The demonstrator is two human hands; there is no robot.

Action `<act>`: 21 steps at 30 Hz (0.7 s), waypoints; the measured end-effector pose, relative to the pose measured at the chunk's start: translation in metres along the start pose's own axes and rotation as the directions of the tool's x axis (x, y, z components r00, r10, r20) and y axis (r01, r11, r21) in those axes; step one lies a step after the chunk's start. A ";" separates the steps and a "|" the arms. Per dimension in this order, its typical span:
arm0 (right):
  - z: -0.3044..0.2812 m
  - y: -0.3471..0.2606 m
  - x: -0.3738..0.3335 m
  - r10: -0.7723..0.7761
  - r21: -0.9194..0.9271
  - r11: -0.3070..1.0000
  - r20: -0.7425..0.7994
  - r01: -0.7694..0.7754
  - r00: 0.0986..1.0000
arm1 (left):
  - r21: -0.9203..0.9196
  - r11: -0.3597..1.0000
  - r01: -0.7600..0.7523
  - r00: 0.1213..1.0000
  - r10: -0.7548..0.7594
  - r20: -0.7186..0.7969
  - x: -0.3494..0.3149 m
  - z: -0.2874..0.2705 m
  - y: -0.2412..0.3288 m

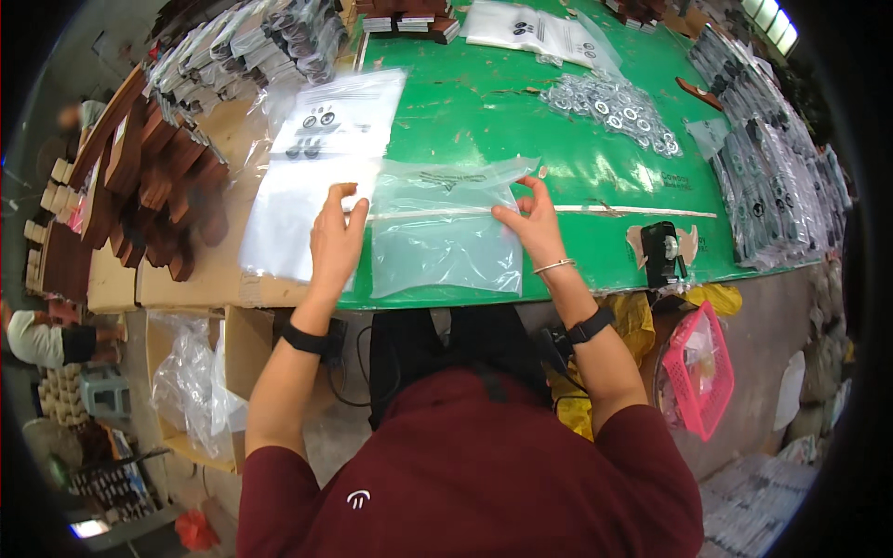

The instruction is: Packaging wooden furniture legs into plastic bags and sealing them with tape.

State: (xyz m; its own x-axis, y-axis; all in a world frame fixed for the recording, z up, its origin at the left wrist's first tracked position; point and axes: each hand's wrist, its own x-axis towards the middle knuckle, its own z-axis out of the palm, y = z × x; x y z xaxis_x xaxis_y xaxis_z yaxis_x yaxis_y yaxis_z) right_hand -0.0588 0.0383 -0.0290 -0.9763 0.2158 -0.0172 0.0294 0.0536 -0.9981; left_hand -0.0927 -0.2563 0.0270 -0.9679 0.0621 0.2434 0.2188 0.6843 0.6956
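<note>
"Clear plastic bag (446,256): where do I locate it?"
"On the green tabletop (456,121), between left hand (337,232) and right hand (534,228); right is nearer, overlapping its right edge."
"Grip?"
"Digits parted on both; I cannot tell."
</note>
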 end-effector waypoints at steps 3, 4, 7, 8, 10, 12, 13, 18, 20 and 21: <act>-0.008 0.009 0.003 0.001 -0.180 0.983 -0.111 -0.021 0.994 | 0.032 0.931 -0.363 0.926 0.364 -0.096 -0.013 0.014 0.038; -0.010 0.010 0.000 0.013 -0.209 0.977 -0.145 -0.044 0.989 | 0.026 0.833 -0.552 0.834 0.552 0.003 -0.017 0.021 0.043; -0.021 0.001 -0.010 -0.007 -0.301 0.953 -0.169 -0.045 0.986 | 0.045 0.838 -0.543 0.806 0.506 0.306 -0.024 0.057 0.041; -0.028 0.005 -0.014 -0.007 -0.304 0.951 -0.170 -0.045 0.985 | 0.041 0.839 -0.543 0.806 0.507 0.305 -0.027 0.065 0.031; -0.039 0.007 -0.020 -0.175 -0.442 0.896 -0.257 0.046 0.951 | 0.270 0.799 -0.537 0.817 0.413 0.403 -0.029 0.077 0.013; -0.044 -0.028 -0.032 -0.295 -0.564 0.823 -0.319 0.070 0.901 | 0.268 0.793 -0.547 0.796 0.394 0.459 -0.027 0.080 0.002; -0.042 -0.046 -0.037 -0.416 -0.671 0.737 -0.359 0.079 0.836 | 0.273 0.784 -0.557 0.773 0.370 0.515 -0.026 0.079 0.000; -0.021 -0.048 -0.012 -0.548 -0.728 0.350 0.351 0.590 0.759 | 0.303 0.743 -0.596 0.742 0.366 0.562 -0.017 0.074 0.007; -0.023 -0.025 0.000 -0.451 -0.576 0.284 0.625 0.767 0.637 | 0.316 0.736 -0.599 0.738 0.355 0.573 -0.014 0.073 0.007; -0.039 -0.007 0.006 -0.287 -0.685 0.306 0.596 0.661 0.750 | 0.329 0.733 -0.595 0.739 0.338 0.583 -0.011 0.071 0.005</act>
State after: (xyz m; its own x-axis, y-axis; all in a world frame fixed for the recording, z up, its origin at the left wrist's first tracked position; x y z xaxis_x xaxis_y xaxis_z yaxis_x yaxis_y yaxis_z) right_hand -0.0567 0.0774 -0.0200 -0.8687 -0.4342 0.2384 -0.4894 0.8270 -0.2767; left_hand -0.0895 -0.2018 -0.0207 -0.7129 0.7010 0.0211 0.6961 0.7036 0.1427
